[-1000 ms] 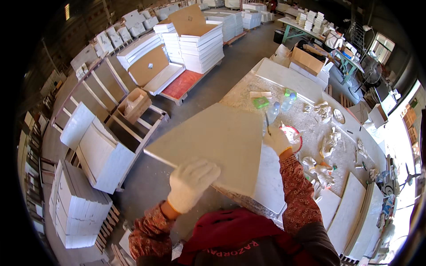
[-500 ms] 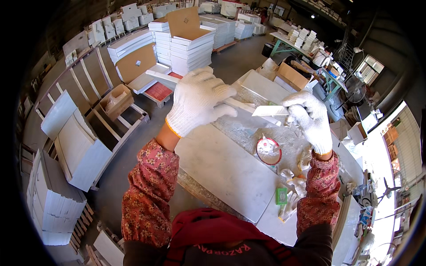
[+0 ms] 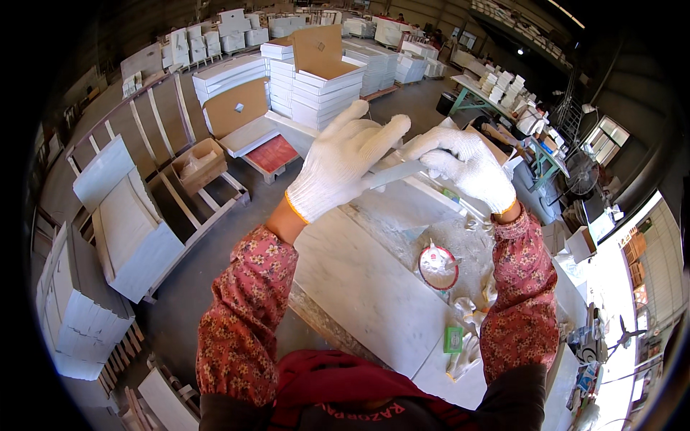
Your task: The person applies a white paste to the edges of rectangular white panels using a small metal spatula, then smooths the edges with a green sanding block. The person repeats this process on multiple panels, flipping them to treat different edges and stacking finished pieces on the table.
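Note:
My left hand (image 3: 348, 159), in a white knit glove, is at the middle of the view, its fingers partly raised. It holds a long, narrow white strip (image 3: 291, 131), which slants from the upper left down toward the right behind both hands. My right hand (image 3: 466, 164), gloved the same way, is closed on a flat pale scraper blade (image 3: 394, 174). The blade lies against or just over the strip, between the two hands; its handle is hidden by my fingers. Below them, a red-rimmed bowl of white paste (image 3: 438, 266) stands on the dusty work surface, a tool leaning in it.
A pale marble slab (image 3: 359, 276) covers the near part of the table. A green box (image 3: 453, 339) and crumpled gloves (image 3: 468, 357) lie at its right. Stacked white slabs (image 3: 327, 93), a wooden rack (image 3: 208, 197) and a red-topped pallet (image 3: 269, 154) stand at the left and back.
My right hand has moved left and up, bringing the blade close to my left hand. The left hand has shifted slightly right, and its fingers have lifted. The whole view has also shifted.

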`<state>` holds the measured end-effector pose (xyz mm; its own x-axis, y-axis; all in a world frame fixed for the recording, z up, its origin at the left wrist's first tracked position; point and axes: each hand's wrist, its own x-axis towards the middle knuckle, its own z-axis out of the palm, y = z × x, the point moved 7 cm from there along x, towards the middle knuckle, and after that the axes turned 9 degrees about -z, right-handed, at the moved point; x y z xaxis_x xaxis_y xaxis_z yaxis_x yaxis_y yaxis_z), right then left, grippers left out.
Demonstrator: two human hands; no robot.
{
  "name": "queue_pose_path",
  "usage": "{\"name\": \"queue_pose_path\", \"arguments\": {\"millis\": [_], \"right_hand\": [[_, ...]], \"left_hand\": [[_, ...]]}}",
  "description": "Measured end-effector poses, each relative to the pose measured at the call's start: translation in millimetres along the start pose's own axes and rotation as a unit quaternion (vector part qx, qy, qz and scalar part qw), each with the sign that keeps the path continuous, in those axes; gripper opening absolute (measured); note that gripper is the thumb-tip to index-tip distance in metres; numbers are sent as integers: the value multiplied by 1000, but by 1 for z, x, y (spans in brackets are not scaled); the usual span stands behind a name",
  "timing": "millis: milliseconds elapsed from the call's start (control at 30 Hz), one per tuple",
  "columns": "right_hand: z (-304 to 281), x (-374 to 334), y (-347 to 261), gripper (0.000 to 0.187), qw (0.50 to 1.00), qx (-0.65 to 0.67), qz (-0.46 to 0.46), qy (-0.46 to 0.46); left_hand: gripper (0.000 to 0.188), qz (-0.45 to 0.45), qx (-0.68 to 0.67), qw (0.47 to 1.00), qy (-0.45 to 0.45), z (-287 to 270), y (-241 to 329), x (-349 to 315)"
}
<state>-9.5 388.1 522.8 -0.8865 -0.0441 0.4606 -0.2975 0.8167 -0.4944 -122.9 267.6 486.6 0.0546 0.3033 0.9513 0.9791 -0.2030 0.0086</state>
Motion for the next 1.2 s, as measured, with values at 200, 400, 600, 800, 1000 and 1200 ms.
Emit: {"name": "queue_pose_path", "arguments": {"millis": [200, 400, 600, 800, 1000, 1200], "right_hand": [[9, 4, -19, 12, 993, -98, -67, -14], [-5, -28, -31, 14, 981, -182, -70, 11], [-16, -55, -32, 16, 976, -206, -74, 0], [-12, -34, -36, 12, 975, -193, -109, -13], [5, -24, -35, 14, 976, -186, -110, -21], [-5, -59, -31, 17, 973, -209, -96, -25]], "left_hand": [[73, 10, 21, 999, -42, 2, -4, -3], [98, 10, 26, 997, -71, 0, 3, -4], [101, -23, 37, 994, -102, 6, 0, -7], [87, -20, 74, 991, -107, 8, 3, -5], [80, -17, 74, 991, -113, 7, 6, -7], [71, -5, 66, 987, -144, 0, 16, -4]]}}
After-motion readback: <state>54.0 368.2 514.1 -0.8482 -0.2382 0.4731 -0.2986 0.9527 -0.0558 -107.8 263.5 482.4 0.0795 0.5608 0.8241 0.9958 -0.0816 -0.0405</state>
